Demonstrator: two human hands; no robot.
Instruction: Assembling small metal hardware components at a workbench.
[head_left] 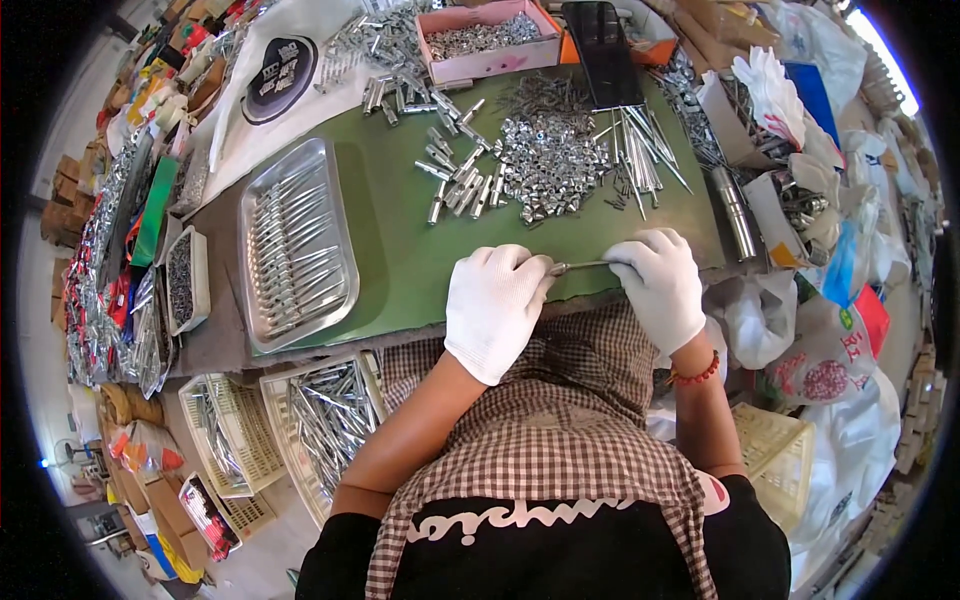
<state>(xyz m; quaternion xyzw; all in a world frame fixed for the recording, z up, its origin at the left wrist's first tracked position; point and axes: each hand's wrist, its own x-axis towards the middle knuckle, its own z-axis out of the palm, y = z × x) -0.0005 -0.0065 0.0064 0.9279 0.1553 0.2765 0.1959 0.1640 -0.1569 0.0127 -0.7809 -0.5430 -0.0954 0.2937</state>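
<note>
Both my hands wear white knit gloves and meet over the near edge of the green work mat [400, 290]. Between them lies a thin metal rod [583, 265], roughly level. My left hand [500, 305] pinches its thicker end, which the fingers partly cover. The thin end runs into the closed fingers of my right hand [660, 285], where its tip is hidden. Just beyond are a heap of small shiny metal nuts or collars [550, 160], several metal sleeves [467, 185] and a bunch of long pointed rods [645, 150].
A metal tray [350, 285] with rows of finished-looking rods stands on the left. At the back are a pink box [490, 62] of small parts and a black phone [602, 50]. A steel cylinder [735, 215] lies at right. Plastic baskets [270, 400] stand below the table edge.
</note>
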